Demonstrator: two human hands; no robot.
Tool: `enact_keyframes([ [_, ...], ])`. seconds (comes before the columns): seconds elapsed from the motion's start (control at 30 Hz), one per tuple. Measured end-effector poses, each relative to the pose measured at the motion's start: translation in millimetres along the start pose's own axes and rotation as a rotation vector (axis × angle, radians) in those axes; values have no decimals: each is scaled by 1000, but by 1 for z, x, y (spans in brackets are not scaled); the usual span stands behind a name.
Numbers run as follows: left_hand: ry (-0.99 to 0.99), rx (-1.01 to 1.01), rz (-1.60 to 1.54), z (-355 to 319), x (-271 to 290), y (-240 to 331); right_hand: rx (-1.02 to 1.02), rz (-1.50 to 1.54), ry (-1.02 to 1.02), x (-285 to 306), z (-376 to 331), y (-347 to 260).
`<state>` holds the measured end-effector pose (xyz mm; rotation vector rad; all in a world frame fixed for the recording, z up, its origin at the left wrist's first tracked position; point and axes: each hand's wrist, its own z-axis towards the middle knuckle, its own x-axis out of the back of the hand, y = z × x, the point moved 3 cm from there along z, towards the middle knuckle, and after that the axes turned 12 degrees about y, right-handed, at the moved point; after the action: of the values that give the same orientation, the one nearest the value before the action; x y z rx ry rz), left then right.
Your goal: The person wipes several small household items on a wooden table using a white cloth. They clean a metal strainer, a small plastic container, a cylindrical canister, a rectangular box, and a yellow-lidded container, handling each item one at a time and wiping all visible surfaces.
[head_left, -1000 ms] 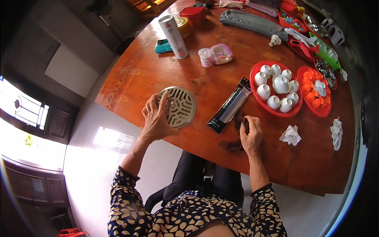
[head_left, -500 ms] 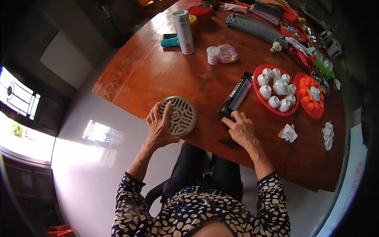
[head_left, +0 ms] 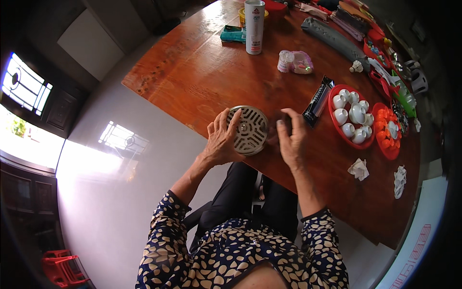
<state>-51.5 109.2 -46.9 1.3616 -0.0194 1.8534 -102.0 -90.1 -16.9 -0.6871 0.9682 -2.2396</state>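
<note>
A round metal grate point(head_left: 248, 129), pale grey with a pattern of curved slots, lies flat near the front edge of a reddish-brown wooden table point(head_left: 202, 72), straight ahead of a seated person in a dark top with cream spots. The left hand point(head_left: 222, 139) rests on the grate's left rim, fingers spread and curved loosely over the edge, touching it rather than closing around it. The right hand point(head_left: 289, 139) stands just beside the grate's right side, fingers held together and bent. Something dark shows under the fingertips, but it cannot be told whether the hand holds it or touches the grate.

To the right of that hand a long black packet point(head_left: 317, 101) lies at an angle. Beyond it sits a red round tray point(head_left: 333, 126) filled with small white cups and a white teapot point(head_left: 357, 114). A second red tray point(head_left: 391, 153) farther right holds orange pieces. Two crumpled white tissues point(head_left: 358, 169) lie near the table's right edge. At the far side stands a tall white can point(head_left: 254, 26), with a teal box point(head_left: 232, 33) to its left.
</note>
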Motion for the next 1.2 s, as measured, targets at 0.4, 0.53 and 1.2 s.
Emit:
enact_keyframes([
  [0.4,97,183,-248,-14,-16,-21,400,-353,-477,-26,-44,6],
  [0.53,78,196,-283,-14,-16,-21,361,-319,-460,-47,-20,29],
  [1.2,146,235,-285,-12,-17,-19,498,-383,-531,-15,-62,-6],
])
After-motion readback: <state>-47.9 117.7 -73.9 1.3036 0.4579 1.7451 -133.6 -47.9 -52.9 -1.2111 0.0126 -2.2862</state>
